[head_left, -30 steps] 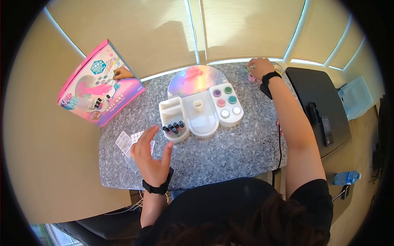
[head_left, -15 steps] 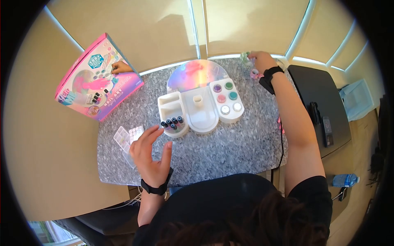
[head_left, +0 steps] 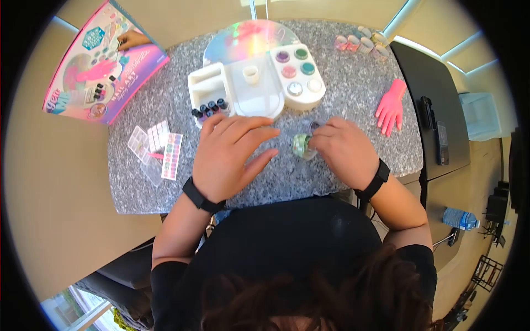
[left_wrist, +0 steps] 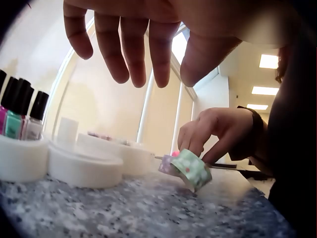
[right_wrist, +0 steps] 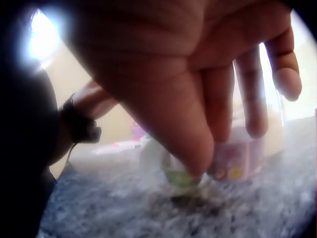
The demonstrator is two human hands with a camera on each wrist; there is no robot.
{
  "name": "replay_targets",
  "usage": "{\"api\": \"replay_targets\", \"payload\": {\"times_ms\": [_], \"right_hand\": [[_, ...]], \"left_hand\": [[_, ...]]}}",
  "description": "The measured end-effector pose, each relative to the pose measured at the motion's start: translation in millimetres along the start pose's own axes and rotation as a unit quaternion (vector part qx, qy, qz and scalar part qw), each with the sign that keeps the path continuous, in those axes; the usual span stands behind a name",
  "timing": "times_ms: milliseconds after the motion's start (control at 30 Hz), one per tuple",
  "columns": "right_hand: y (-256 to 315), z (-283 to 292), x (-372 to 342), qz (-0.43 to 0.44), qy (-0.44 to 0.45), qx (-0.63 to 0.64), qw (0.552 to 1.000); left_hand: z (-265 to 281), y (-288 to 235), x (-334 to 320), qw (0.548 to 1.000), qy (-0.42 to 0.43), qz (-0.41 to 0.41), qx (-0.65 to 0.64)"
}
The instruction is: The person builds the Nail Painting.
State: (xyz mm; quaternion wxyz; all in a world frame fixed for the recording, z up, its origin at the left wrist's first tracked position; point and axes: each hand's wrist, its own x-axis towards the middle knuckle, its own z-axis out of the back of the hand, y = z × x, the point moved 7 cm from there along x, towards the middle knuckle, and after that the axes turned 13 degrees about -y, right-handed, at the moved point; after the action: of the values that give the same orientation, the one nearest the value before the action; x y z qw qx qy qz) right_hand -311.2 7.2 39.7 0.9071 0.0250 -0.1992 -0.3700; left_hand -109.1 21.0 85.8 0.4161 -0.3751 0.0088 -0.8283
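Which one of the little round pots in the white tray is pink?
The middle pot in the left column of the white tray, between the purple pot and the silvery pot. None of the others is pink.

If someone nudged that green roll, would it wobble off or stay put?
The green roll would probably roll on its round outer band. Its hollow-looking middle suggests it is light; its neat ring shape hints at stiffness.

The tape roll (head_left: 300, 145) is before the organizer (head_left: 255, 100), with the box (head_left: 102, 71) left of both
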Motion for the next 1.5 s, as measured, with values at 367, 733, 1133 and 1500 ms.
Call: {"api": "replay_targets", "payload": {"times_ms": [367,733,1133,1500], "right_hand": [[-22.4,2.3,-4.4,-0.134,-0.109,0.062,0.983],[21.7,34.0,13.2,-0.033,-0.199,0.264,0.943],[23.8,-2.1,6.2,-0.114,-0.19,0.315,0.923],[-15.8,-28.9,-12.6,-0.283,-0.213,0.545,0.76]], "left_hand": [[-17.4,0.3,-19.4,0.999,-0.015,0.037,-0.009],[-6.7,-12.1,6.0,0.996,-0.078,-0.033,0.001],[-27.3,-2.8,-1.5,0.993,-0.071,0.063,-0.073],[-62.3,23.1,-23.5,0.873,0.025,0.342,-0.347]]}}
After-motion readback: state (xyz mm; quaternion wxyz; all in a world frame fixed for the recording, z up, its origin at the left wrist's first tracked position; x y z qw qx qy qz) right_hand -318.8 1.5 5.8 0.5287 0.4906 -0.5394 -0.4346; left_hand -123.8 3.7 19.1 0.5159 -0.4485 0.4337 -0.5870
